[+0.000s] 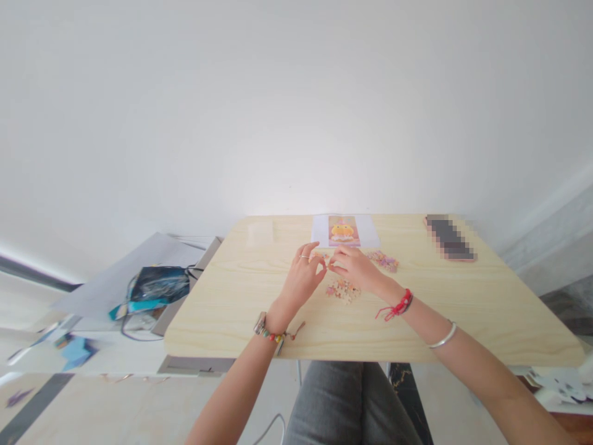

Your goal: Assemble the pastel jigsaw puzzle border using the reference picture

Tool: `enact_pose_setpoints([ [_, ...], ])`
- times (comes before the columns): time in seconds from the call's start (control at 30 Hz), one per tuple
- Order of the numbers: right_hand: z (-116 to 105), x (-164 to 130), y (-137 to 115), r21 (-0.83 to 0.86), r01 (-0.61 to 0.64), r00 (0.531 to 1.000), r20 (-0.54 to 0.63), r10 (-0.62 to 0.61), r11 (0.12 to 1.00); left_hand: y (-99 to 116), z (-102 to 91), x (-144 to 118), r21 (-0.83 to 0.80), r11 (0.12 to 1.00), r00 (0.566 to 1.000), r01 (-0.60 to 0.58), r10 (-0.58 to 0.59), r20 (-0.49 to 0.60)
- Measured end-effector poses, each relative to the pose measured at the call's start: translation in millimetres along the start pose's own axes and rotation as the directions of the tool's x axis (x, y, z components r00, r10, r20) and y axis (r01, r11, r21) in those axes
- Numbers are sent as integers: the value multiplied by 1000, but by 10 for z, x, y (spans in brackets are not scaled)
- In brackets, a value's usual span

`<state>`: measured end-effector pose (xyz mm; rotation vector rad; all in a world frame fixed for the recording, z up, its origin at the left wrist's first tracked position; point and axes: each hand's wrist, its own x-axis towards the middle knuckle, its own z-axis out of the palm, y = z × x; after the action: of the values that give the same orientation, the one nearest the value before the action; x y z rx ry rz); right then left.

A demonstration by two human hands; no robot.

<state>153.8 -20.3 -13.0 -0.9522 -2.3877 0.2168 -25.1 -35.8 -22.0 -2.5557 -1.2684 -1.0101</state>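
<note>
Over the middle of the table, my left hand [301, 278] and my right hand [356, 267] meet almost fingertip to fingertip. A small orange jigsaw piece [330, 266] shows at the pinched thumb and forefinger of my right hand. My left thumb and forefinger are also bent together beside it; whatever they hold is too small to make out. Just below the hands lies a loose heap of jigsaw pieces [343, 290], some plain-backed. More colourful pieces [384, 261] lie right of my right hand, and others are partly hidden behind the fingers.
A white sheet with a printed yellow cartoon picture [343, 231] lies at the table's back edge, against the wall. To the right is a phone [449, 238]; at the back left lies a pale, clear sheet [260, 233]. Left of the table [222, 309] sits a dark bag [160, 284].
</note>
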Motion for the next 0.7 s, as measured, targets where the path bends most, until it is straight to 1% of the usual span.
enact_pose_setpoints([
  [0.13, -20, -13, 31, -12, 48, 998, -34, -48, 999, 29, -55, 17, 0, 1000, 999, -31, 31, -26],
  [0.37, -13, 23, 24, -72, 80, 994, -66, -85, 994, -5, -81, 3, -6, 1000, 999, -10, 10, -43],
  [0.43, 10, 64, 34, -73, 80, 995, -51, -84, 994, -53, -62, 3, 5, 1000, 999, -13, 13, -48],
  [0.53, 78, 162, 91, -71, 63, 998, 2, -63, 996, -158, -5, 23, 32, 999, 999, -7, 9, -44],
  [0.63, 169, 276, 186, -67, 48, 997, 65, -44, 997, -270, 72, 66, 55, 998, 1000, 15, -15, -16],
  [0.7, 214, 327, 247, -52, 54, 995, 84, -50, 997, -319, 114, 98, 61, 998, 1000, 25, -25, 8],
])
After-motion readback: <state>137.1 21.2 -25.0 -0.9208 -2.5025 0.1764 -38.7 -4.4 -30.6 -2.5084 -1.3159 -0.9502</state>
